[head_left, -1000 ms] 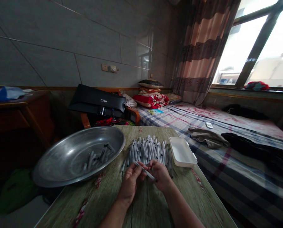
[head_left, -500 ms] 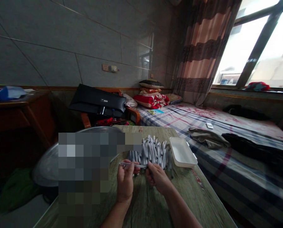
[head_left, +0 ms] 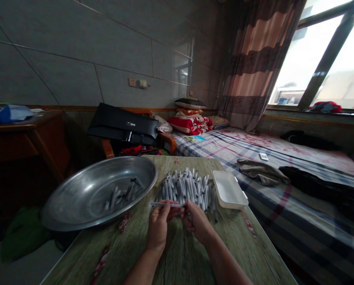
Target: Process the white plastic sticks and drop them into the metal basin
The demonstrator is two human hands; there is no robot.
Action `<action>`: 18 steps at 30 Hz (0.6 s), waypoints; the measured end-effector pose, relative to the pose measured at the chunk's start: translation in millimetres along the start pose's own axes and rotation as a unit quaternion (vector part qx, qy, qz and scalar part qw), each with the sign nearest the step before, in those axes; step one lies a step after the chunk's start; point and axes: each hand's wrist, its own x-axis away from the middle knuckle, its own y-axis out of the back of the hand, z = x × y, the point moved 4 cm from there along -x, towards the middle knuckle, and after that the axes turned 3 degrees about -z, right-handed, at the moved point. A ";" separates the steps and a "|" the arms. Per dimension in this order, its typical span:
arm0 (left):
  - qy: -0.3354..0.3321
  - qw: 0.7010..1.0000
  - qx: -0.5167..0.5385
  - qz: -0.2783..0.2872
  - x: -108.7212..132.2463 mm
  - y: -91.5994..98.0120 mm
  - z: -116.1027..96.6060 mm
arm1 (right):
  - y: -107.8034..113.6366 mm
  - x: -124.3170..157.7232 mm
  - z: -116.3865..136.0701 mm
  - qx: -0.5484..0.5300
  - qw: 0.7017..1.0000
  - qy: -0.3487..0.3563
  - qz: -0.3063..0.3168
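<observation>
"Whitish pen [head_left: 157,204]: where, which way?"
"Near side of the pen pile [head_left: 191,186], long axis side to side."
"Grip?"
"Left hand [head_left: 158,227] grasps its middle; right hand [head_left: 198,221] pinches its right end. Neither nearer."

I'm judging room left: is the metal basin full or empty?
Neither: some pens lie toward the right side of the metal basin, but much of its inside shows bare.

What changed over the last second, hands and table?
The held pen swung from slanting down to the right to nearly level, and the left hand edged left. Right hand is at the pen's right end. No release visible. Pile, basin and white box look unchanged.
</observation>
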 end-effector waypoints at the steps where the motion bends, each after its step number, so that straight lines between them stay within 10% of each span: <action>1: -0.003 1.000 -0.006 0.000 0.4 -0.4 -1.0 | 1.4 -0.9 -1.2 0.024 1.000 0.007 -0.007; 18: -0.014 1.000 -0.015 -0.006 -0.3 -0.4 -3.0 | -2.1 -0.3 0.1 0.003 1.000 0.006 0.003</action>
